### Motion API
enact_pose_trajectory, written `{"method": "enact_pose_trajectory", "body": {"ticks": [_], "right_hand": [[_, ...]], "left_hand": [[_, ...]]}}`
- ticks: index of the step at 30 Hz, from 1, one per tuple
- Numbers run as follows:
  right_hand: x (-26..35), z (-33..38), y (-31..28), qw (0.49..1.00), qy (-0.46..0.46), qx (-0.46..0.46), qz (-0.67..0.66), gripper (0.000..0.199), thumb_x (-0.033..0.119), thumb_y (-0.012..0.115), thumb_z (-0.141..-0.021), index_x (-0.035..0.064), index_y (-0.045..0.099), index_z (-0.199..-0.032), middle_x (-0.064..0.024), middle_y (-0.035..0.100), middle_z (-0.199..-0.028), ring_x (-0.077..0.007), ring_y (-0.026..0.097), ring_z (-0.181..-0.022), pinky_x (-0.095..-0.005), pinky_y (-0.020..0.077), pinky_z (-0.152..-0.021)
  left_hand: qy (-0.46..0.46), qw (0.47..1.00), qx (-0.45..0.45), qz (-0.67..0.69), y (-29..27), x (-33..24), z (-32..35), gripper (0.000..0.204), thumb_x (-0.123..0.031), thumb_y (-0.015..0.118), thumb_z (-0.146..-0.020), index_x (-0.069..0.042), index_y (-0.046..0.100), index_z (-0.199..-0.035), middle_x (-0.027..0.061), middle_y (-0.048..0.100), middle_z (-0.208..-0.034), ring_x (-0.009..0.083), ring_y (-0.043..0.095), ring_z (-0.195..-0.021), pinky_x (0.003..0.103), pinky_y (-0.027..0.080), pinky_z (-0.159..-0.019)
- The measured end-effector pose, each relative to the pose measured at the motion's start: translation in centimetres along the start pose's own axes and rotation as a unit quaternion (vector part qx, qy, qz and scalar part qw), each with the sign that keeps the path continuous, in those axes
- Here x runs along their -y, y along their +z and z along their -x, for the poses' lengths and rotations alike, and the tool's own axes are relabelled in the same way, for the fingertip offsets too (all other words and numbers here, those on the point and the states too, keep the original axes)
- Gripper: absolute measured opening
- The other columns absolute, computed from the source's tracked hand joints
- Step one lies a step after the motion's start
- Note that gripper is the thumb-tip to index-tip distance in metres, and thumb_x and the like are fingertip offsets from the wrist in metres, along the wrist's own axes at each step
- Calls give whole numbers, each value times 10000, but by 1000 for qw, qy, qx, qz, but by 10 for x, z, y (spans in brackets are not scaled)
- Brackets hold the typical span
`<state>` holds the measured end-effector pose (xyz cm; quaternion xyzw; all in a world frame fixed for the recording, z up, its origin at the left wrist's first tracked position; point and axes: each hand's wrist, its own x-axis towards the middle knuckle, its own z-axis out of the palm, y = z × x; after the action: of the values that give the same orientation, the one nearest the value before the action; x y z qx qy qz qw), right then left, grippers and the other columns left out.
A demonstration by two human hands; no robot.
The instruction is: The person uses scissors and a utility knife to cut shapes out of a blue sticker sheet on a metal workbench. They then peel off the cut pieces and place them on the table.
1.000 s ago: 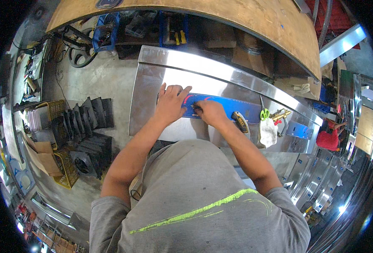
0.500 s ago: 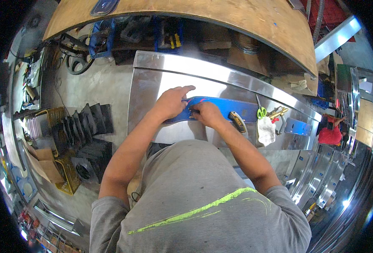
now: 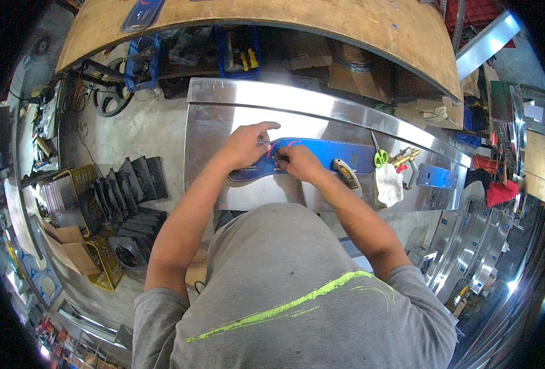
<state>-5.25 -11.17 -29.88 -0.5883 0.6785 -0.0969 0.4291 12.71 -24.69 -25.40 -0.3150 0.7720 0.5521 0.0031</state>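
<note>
A long blue panel (image 3: pixel 337 149) with red marks near its left end lies on a shiny stainless-steel piece (image 3: pixel 204 132). My left hand (image 3: pixel 244 147) rests over the panel's left end, index finger stretched out and thumb side against the blue surface. Close beside it, my right hand (image 3: pixel 300 163) has its fingertips pinched together on the panel; whatever is between them is hidden. A utility knife (image 3: pixel 345 173) lies just right of this hand. Further right are green-handled scissors (image 3: pixel 379 157), a white cloth (image 3: pixel 389 186) and a brass fitting (image 3: pixel 406 158).
A smaller blue panel (image 3: pixel 437 177) sits toward the steel's right end. Beyond stands a wooden bench (image 3: pixel 321 18) with blue bins (image 3: pixel 238 52) beneath. Black parts (image 3: pixel 138 178) and a yellow crate (image 3: pixel 104 270) stand on the left floor. Another person's red cloth (image 3: pixel 502 194) shows at right.
The view has shifted slightly. Both hands stay at the panel's left end, the right one's fingertips bunched closer together. At far right, the red cloth has moved rightward.
</note>
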Motion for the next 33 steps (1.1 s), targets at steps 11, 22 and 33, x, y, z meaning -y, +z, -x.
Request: {"method": "enact_pose_trajectory", "body": {"ticks": [11, 22, 33], "right_hand": [[9, 8, -13, 996, 10, -2, -85, 259, 223, 746, -864, 42, 727, -1049, -193, 740, -951, -362, 719, -870, -434, 559, -790], [33, 24, -32, 985, -25, -117, -122, 260, 196, 690, -904, 55, 749, -1114, -179, 744, -968, -323, 717, -882, -391, 560, -792], [40, 28, -42, 991, -17, -122, -51, 265, 180, 704, -897, 46, 747, -1121, -186, 728, -920, -344, 708, -829, -387, 551, -735]], "left_hand": [[4, 957, -290, 10, 12, 31, 27, 536, -154, 688, -916, -99, 543, -1429, 149, 639, -1293, 285, 636, -1154, 413, 512, -988], [-80, 941, -130, 301, 102, 33, 40, 427, -272, 760, -922, -29, 635, -1250, 90, 680, -1204, 200, 633, -1099, 367, 510, -939], [-51, 918, -192, 343, 108, 27, 26, 278, -156, 742, -931, -27, 682, -1170, 94, 717, -1110, 216, 655, -1023, 388, 507, -934]]}}
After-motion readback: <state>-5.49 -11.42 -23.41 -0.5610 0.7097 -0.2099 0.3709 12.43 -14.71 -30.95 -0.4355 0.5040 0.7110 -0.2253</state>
